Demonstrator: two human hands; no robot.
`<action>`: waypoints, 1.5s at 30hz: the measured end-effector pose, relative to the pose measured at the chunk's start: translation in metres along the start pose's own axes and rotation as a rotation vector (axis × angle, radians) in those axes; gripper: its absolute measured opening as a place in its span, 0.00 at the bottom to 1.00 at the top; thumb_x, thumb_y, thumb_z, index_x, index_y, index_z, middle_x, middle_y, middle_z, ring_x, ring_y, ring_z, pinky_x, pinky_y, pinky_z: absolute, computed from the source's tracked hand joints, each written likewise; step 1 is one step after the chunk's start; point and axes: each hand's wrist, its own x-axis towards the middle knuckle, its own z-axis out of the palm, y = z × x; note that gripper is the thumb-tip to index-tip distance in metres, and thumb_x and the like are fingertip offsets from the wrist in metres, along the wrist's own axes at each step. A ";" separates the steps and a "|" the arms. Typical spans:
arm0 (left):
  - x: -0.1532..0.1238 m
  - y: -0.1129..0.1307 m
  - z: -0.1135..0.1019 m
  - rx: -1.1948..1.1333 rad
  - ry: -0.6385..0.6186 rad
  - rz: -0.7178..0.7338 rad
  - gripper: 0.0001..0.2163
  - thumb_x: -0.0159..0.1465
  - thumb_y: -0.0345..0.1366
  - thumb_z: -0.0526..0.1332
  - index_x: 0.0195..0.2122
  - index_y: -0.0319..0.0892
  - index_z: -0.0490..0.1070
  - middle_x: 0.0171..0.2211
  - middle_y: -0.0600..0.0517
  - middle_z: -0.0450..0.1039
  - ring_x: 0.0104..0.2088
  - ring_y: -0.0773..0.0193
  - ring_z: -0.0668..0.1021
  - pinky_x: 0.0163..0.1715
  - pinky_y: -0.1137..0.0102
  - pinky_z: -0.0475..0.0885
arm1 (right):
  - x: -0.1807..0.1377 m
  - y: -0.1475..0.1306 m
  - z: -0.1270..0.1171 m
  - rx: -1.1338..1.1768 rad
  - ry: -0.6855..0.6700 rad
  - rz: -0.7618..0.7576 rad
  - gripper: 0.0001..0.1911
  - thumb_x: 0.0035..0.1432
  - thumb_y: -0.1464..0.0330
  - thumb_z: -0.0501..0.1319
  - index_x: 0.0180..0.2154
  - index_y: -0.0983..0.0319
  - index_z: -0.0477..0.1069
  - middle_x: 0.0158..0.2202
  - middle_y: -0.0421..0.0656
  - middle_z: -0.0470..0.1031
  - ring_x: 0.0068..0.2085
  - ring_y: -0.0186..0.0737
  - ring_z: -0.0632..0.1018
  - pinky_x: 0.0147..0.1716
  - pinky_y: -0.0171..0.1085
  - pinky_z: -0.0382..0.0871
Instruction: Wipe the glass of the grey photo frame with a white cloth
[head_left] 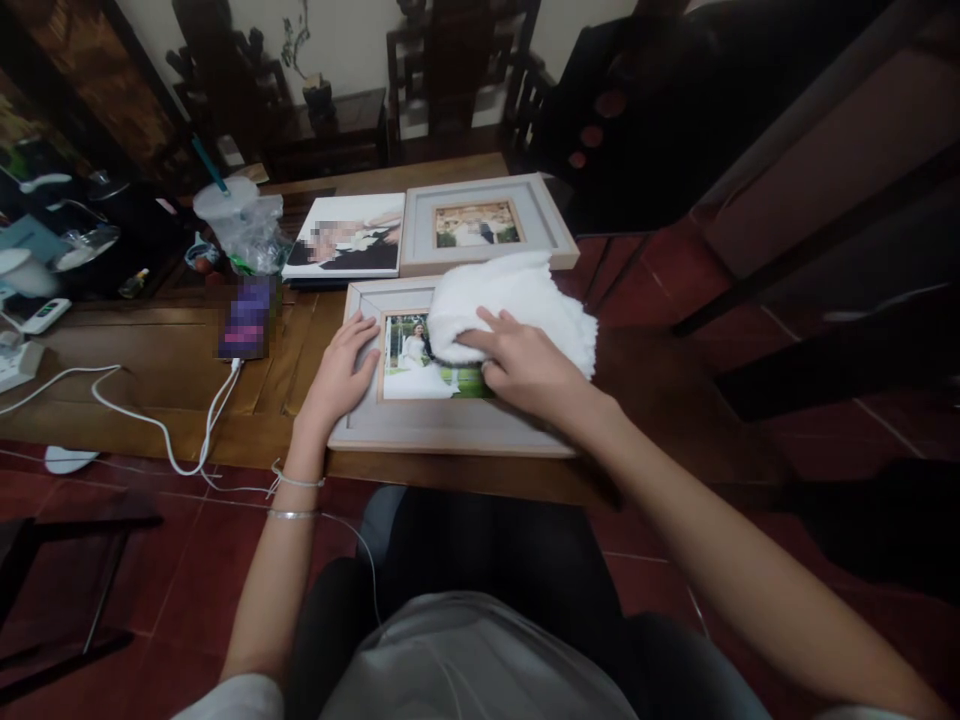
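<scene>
A picture frame (450, 425) with a pale wide border and a wedding photo lies flat at the near edge of the wooden table. My left hand (343, 368) rests on the frame's left side, fingers stretched out and holding nothing. In my right hand (525, 365) is a white fluffy cloth (517, 290), bunched over the upper right of the frame. The cloth hides part of the photo and the frame's right corner. Some of my right fingers are tucked into the cloth.
Behind lie a second framed photo (487, 255) and a photo album (352, 235). To the left are a phone (246, 318) on a white charging cable (161, 425), a plastic cup with a straw (229, 195), and a crumpled clear bag (259, 235). Dark chairs stand beyond the table.
</scene>
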 end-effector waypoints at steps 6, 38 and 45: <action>0.001 0.000 0.000 -0.011 -0.001 -0.005 0.15 0.68 0.34 0.56 0.55 0.42 0.71 0.60 0.43 0.70 0.66 0.53 0.65 0.65 0.48 0.60 | 0.015 0.006 0.005 0.023 0.059 0.011 0.31 0.49 0.82 0.50 0.53 0.62 0.74 0.57 0.53 0.72 0.60 0.60 0.69 0.54 0.57 0.67; 0.001 -0.001 0.002 -0.002 0.000 -0.005 0.15 0.68 0.33 0.57 0.55 0.41 0.71 0.60 0.43 0.70 0.66 0.53 0.64 0.66 0.48 0.59 | -0.048 -0.014 -0.013 0.169 -0.107 -0.232 0.32 0.48 0.83 0.50 0.53 0.64 0.72 0.61 0.51 0.69 0.65 0.53 0.64 0.61 0.53 0.62; 0.001 -0.001 0.001 -0.005 0.000 -0.008 0.15 0.68 0.33 0.56 0.56 0.41 0.70 0.61 0.42 0.69 0.66 0.53 0.64 0.65 0.48 0.60 | -0.004 -0.006 0.001 0.029 -0.005 -0.043 0.31 0.48 0.85 0.51 0.53 0.64 0.73 0.60 0.55 0.69 0.65 0.59 0.64 0.59 0.57 0.63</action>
